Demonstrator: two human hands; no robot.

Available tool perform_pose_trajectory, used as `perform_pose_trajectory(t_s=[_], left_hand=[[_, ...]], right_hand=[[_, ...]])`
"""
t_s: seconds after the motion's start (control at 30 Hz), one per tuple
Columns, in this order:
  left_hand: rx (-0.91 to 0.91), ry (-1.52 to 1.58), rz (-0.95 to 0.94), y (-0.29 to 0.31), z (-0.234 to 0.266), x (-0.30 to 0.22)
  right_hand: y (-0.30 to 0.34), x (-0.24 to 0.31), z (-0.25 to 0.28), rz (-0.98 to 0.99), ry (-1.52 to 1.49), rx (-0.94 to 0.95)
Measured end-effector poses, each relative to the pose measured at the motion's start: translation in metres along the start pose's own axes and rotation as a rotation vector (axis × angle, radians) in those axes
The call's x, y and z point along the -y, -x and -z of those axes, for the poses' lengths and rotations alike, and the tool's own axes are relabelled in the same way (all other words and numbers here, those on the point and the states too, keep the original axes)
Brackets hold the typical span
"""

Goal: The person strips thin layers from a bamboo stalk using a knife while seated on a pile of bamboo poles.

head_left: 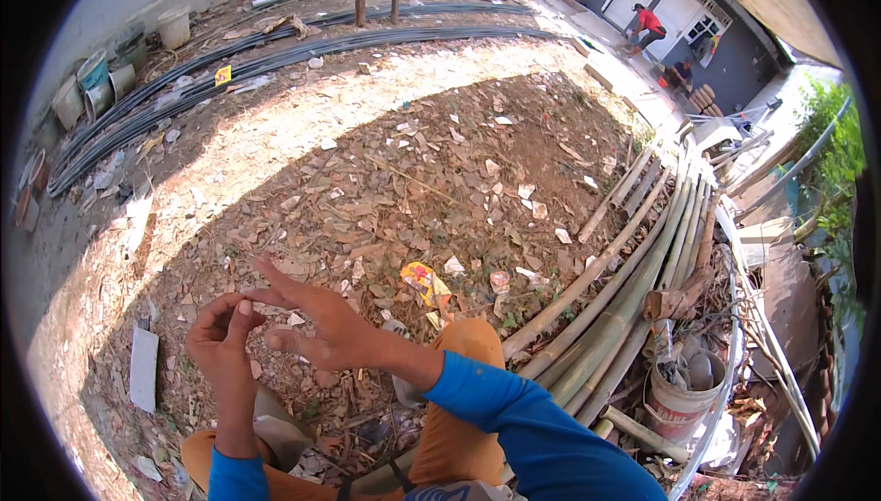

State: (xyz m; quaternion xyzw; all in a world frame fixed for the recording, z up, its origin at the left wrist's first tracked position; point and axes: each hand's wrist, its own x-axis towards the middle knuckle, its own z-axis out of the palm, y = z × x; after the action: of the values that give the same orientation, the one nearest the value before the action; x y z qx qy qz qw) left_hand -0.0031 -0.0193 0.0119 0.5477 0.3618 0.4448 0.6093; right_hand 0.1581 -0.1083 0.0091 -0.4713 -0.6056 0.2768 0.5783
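My left hand (223,336) is raised above the littered ground, its thumb and fingers curled together in a pinch. Whatever lies between those fingertips, if anything, is too small to make out. Close beside it, my right hand (326,325) has its fingers stretched out and its thumb apart, holding nothing I can see. The right fingertips reach to the left hand's fingers. Below both hands are my bent knees in orange trousers (468,363). A pale flat slab (144,368) lies on the ground left of my left hand, and a yellow wrapper (425,283) lies beyond my right.
Bamboo poles (633,304) lie in a bundle to the right, near a dirty bucket (681,395). Long dark bars (303,53) stretch along the far wall, with several old buckets (94,74) at left. Two people (648,26) are at the far right by a building.
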Motion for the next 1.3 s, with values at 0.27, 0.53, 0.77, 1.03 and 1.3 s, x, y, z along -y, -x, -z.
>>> perform_pose_trajectory(t_s=[0.27, 0.53, 0.77, 1.03, 1.3], left_hand=[[0.041, 0.279, 0.207, -0.012, 0.017, 0.008], [0.086, 0.401, 0.306, -0.020, 0.030, 0.009], [0.073, 0.423, 0.351, -0.020, 0.029, 0.005], [0.078, 0.541, 0.390, -0.020, 0.033, 0.006], [0.134, 0.783, 0.500, -0.018, 0.030, -0.007]], right_hand=[[0.001, 0.006, 0.002, 0.083, 0.467, 0.200], [0.002, 0.004, -0.005, 0.248, 0.609, 0.173], [0.003, 0.004, -0.006, 0.213, 0.659, 0.264], [0.004, 0.004, -0.011, 0.276, 0.797, 0.282], [0.005, -0.001, -0.015, 0.315, 0.832, 0.276]])
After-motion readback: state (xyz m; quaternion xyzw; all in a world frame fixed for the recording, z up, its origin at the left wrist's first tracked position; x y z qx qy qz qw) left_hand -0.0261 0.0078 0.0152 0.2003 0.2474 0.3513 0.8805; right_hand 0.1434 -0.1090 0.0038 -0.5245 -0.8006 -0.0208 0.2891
